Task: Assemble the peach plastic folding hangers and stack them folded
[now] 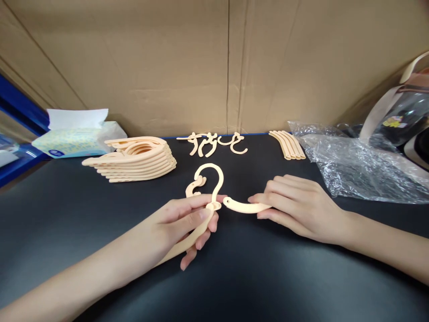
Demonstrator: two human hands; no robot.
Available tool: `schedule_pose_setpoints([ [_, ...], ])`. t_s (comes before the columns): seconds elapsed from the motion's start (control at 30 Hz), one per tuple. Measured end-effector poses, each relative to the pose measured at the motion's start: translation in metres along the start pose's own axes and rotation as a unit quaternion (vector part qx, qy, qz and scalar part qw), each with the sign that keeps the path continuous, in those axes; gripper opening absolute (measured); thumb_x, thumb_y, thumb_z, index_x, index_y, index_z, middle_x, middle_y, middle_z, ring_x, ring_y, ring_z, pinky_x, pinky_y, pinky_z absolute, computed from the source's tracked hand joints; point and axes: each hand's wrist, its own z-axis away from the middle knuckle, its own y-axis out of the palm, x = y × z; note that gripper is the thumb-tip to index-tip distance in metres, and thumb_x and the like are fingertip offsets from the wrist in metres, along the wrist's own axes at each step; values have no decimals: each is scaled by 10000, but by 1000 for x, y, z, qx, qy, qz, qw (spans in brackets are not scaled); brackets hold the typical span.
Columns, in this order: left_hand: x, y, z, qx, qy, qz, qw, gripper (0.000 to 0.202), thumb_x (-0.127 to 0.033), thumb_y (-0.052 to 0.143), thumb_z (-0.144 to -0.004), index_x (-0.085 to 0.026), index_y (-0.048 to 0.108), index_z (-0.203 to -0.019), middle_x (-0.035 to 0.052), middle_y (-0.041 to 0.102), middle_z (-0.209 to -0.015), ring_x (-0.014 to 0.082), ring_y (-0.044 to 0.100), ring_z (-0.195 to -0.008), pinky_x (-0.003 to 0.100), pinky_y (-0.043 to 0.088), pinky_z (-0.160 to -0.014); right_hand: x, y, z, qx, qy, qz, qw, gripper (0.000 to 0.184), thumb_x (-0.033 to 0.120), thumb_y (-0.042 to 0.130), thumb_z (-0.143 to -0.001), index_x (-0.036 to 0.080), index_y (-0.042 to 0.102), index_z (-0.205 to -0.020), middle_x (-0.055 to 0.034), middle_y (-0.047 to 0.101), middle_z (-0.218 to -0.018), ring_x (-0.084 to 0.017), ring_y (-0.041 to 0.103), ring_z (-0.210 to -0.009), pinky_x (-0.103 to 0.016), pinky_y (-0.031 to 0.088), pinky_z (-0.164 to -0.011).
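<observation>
My left hand (187, 228) is closed around a cream plastic hanger piece (187, 241), a hook joined to one long arm that slants down toward the lower left. The hook (219, 179) stands up above my fingers. Pinched in my right hand (298, 205) is a loose curved hanger arm (243, 207); its end with a small hole points left, close to the hook's base. I cannot tell whether the two touch. Just behind my left fingers, a small curved cream part (192, 187) lies on the black table (214, 286).
At the back left, a stack of folded cream hangers (140, 161) stands beside a tissue pack (77, 136). Several loose hooks (209, 142) and hanger arms (287, 144) lie along the back. Clear plastic wrap (362, 165) and a bag (398, 107) are on the right; cardboard (167, 67) rises behind.
</observation>
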Motion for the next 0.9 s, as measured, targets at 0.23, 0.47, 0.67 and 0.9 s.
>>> schedule_pose_setpoints([
  [0.23,-2,-1,2,46,-7,-8,999,181,-228,516,-961,-170,646,-1073,20,537,-846,106,508,-651,171,486,-492,0,2,-1,19,-25,3,999,251,241,418,-1023,111,633,-1030,-54,642,-807,-175,499,-685,-304,387,-631],
  [0.47,3,-3,3,53,-10,50,997,370,-195,589,-908,-221,617,-1276,26,573,-903,115,545,-708,176,512,-520,2,-1,-1,6,-44,1,999,259,286,441,-1018,133,647,-1059,-40,629,-794,-161,480,-674,-294,344,-610],
  [0.67,-1,2,-1,29,-35,-19,999,367,-447,547,-947,-112,696,-977,-20,517,-605,83,489,-501,174,509,-462,3,-1,-1,-6,-59,46,997,224,278,490,-1002,132,653,-1048,-27,638,-777,-157,477,-665,-301,321,-589],
  [0.9,1,4,2,40,-83,-84,992,506,-654,532,-875,-159,634,-896,-54,508,-474,63,449,-321,129,370,-323,5,1,-1,-35,-87,92,991,186,260,540,-983,123,654,-1038,-11,642,-749,-140,500,-652,-299,336,-582],
])
